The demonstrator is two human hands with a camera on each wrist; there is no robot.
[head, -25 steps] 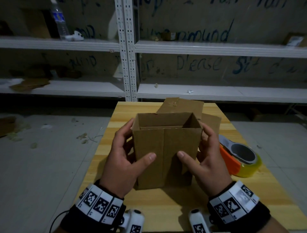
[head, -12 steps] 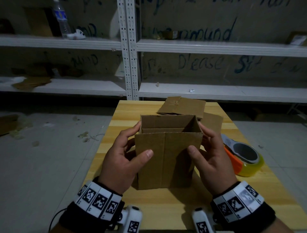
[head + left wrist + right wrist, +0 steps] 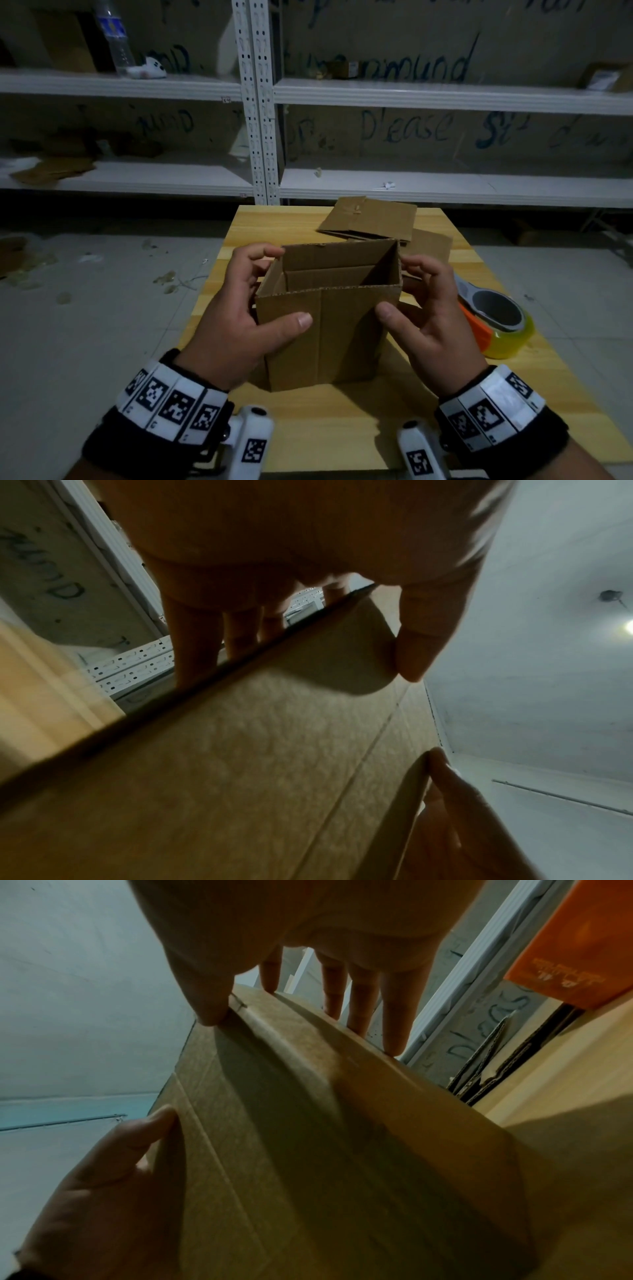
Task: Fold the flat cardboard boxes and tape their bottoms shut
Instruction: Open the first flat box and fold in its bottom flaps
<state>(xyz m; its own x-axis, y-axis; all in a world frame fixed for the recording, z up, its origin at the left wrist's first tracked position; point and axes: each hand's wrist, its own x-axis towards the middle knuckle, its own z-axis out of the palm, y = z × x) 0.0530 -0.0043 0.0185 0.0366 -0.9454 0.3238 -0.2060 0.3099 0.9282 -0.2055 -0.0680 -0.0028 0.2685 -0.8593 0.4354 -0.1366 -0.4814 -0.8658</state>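
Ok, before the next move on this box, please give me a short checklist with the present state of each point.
1. Box opened into a square tube: ok.
2. Left hand grips the box's left side: ok.
3. Right hand grips its right side: ok.
4. Box stands upright on the table: ok.
5. Tape dispenser beside the right hand: ok.
6. Bottom flaps folded shut: cannot tell, hidden underneath.
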